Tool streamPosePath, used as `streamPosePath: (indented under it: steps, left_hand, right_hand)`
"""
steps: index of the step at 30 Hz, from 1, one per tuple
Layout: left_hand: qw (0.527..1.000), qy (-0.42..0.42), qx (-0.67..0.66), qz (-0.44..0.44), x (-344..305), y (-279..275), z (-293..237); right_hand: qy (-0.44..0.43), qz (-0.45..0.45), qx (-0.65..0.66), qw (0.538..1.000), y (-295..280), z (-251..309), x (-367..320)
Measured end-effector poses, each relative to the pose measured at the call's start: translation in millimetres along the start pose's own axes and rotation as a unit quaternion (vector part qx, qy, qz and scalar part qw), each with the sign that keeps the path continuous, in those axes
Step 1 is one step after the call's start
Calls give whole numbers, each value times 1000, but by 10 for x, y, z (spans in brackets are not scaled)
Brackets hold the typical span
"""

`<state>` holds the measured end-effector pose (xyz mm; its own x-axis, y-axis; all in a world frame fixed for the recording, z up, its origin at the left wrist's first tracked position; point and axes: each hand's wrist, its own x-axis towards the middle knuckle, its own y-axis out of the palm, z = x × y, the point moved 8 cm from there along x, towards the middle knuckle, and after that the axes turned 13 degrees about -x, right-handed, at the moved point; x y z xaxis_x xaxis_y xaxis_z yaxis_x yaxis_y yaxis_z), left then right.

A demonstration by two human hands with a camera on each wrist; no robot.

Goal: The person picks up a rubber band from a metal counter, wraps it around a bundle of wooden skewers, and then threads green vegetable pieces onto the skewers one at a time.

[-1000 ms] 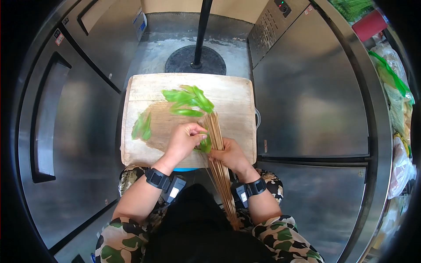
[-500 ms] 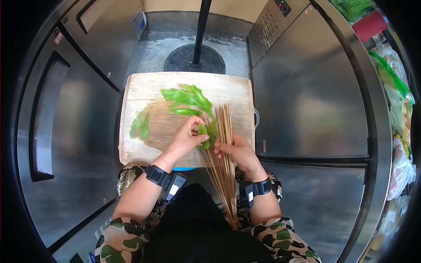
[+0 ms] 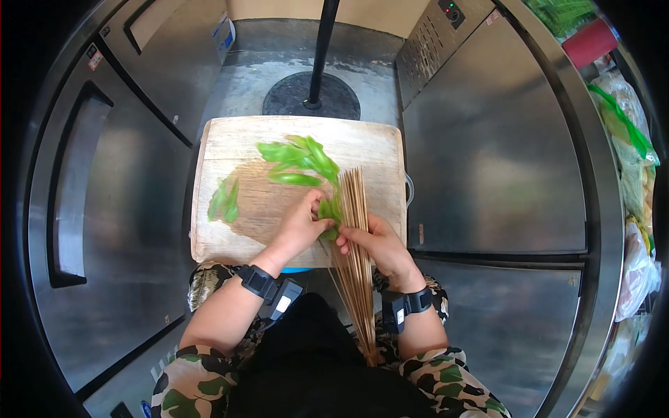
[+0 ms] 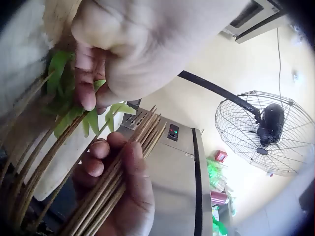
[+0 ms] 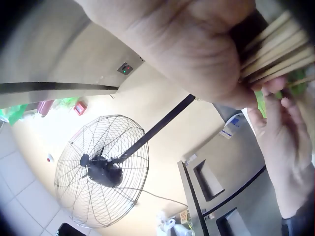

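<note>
My left hand (image 3: 301, 221) pinches a green vegetable slice (image 3: 327, 210) over the front half of a wooden cutting board (image 3: 373, 146). Fanned thin sticks run beneath that slice in the left wrist view. My right hand (image 3: 382, 245) grips a bundle of bamboo skewers (image 3: 355, 202), its thumb and fingertips close beside the pinched slice. The pointed ends of the skewers (image 4: 147, 128) stick out past the right hand in the left wrist view. More green slices (image 3: 296, 155) lie in a loose heap at the board's far middle, and a smaller group (image 3: 224, 200) lies at its left.
Steel cabinets (image 3: 488, 153) flank the board on the right and left. Behind it stands a black pole on a round base (image 3: 312, 96). A shelf with plastic bags (image 3: 620, 139) lines the far right. A caged fan (image 5: 103, 169) shows in the wrist views.
The right hand has shifted slightly right with the skewers, whose upper ends now stand further right, apart from the green slice. The left hand stays near the slice, its fingers moved slightly.
</note>
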<state>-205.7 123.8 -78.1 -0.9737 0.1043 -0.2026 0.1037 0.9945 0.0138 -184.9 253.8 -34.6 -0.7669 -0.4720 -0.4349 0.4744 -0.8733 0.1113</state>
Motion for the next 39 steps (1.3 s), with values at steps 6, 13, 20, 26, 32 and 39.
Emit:
streamPosePath:
  steps: [6, 13, 20, 26, 32, 39]
  left_hand:
    - [999, -11, 32, 21, 163, -250, -233]
    - [890, 137, 428, -82, 233, -522, -461]
    - [898, 68, 417, -122, 255, -552, -381]
    - [920, 59, 372, -104, 269, -635, -286]
    - [911, 11, 397, -108, 198, -643, -367]
    - [937, -6, 333, -111, 159, -696, -466]
  right_hand:
    - [-12, -23, -11, 1000, -62, -110, 34]
    - [-12, -34, -9, 999, -39, -75, 30]
    - [-1, -50, -22, 999, -40, -51, 10]
    - [-4, -33, -34, 999, -27, -90, 59]
    - [-70, -60, -44, 995, 53, 55, 78]
    - [-51, -50, -56, 996, 9, -191, 199]
